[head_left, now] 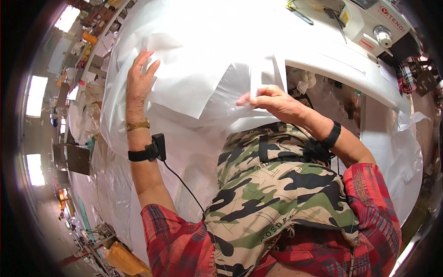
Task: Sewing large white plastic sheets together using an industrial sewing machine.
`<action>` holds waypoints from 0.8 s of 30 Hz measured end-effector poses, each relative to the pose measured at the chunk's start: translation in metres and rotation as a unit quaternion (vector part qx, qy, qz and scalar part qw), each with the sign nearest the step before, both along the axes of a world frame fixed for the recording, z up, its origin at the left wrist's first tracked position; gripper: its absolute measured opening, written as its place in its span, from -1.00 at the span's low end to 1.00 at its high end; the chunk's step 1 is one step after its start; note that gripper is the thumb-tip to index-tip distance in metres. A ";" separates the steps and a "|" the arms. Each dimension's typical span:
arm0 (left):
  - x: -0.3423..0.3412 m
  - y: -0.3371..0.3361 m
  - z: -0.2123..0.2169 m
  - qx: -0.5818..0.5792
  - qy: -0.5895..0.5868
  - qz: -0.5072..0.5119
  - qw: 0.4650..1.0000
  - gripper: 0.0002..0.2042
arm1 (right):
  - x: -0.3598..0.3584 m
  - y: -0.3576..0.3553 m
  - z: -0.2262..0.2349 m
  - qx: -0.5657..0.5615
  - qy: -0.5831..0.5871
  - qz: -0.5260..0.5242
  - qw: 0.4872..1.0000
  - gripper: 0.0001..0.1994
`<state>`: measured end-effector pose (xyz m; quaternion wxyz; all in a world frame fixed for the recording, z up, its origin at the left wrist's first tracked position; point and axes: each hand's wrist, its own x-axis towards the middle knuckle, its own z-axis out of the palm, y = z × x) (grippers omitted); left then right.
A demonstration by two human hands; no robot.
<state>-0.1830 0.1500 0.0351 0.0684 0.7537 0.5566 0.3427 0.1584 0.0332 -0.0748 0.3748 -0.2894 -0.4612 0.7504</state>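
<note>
White sheet material (pixel 194 87) lies spread over the pale work surface, with a see-through plastic part (pixel 226 94) showing beside a slanted edge. My left hand (pixel 142 76) is at the sheet's left side, fingers and thumb apart, nothing held. Near my lap, my right hand (pixel 277 104) pinches a narrow upright white fold (pixel 256 76) of the sheet between thumb and fingers. Its fingertips are slightly blurred. Glare washes out the far part of the sheet.
A white sewing machine (pixel 369 30) with a dial stands at the far right. Small metal thread snips (pixel 300 16) lie left of it. An opening by the bed's curved edge (pixel 341 69) shows crumpled clear plastic (pixel 304 81). More plastic film (pixel 110 184) hangs at left.
</note>
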 end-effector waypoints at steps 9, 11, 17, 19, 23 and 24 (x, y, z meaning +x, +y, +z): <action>0.125 -0.120 -0.089 -0.198 -0.054 -0.216 0.955 -0.80 | 0.004 -0.025 0.001 -0.027 0.048 -0.026 0.998 -0.79; 0.106 -0.127 -0.130 -0.231 0.057 -0.182 0.954 -0.75 | 0.006 -0.029 0.001 -0.041 0.091 -0.053 0.994 -0.82; -0.088 -0.184 -0.275 -0.340 0.326 -0.030 0.882 -0.63 | 0.008 -0.028 0.005 -0.084 0.145 -0.029 0.985 -0.82; -0.179 -0.237 -0.297 -0.313 0.351 0.020 0.882 -0.57 | 0.008 -0.027 0.004 -0.086 0.171 -0.030 0.981 -0.81; -0.321 -0.348 -0.279 -0.522 0.412 0.218 0.714 -0.67 | 0.013 -0.029 -0.007 -0.118 0.144 -0.052 0.981 -0.81; -0.337 -0.361 -0.270 -0.582 0.457 0.207 0.640 -0.59 | 0.013 -0.029 -0.011 -0.122 0.131 -0.047 0.983 -0.82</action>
